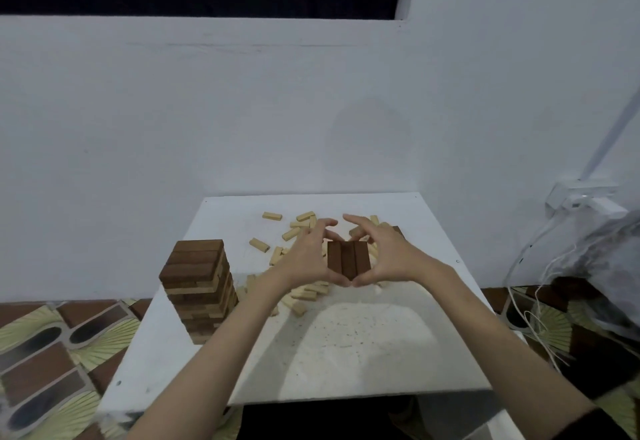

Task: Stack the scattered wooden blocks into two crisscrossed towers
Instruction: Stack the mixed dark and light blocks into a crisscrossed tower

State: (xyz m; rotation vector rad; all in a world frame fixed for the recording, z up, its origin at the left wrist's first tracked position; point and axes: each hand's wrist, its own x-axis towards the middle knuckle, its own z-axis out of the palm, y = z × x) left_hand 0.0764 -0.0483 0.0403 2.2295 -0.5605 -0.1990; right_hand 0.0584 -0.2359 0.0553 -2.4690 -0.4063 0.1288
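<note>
Three dark brown blocks (pixel 348 260) lie side by side as one flat layer, lifted above the white table (pixel 363 346). My left hand (pixel 306 258) grips their left side and my right hand (pixel 384 256) grips their right side, thumbs meeting at the near end. A tall crisscrossed tower (pixel 199 289) of dark and light blocks stands at the table's left edge. Several pale loose blocks (pixel 294 232) are scattered behind and under my hands. Whatever sits directly beneath the held layer is hidden.
The table stands against a white wall (pixel 242 110). A patterned mat (pixel 52 353) covers the floor at left. At right are a wall socket (pixel 581 197), white cords (pixel 530 301) and a plastic bag (pixel 609 266).
</note>
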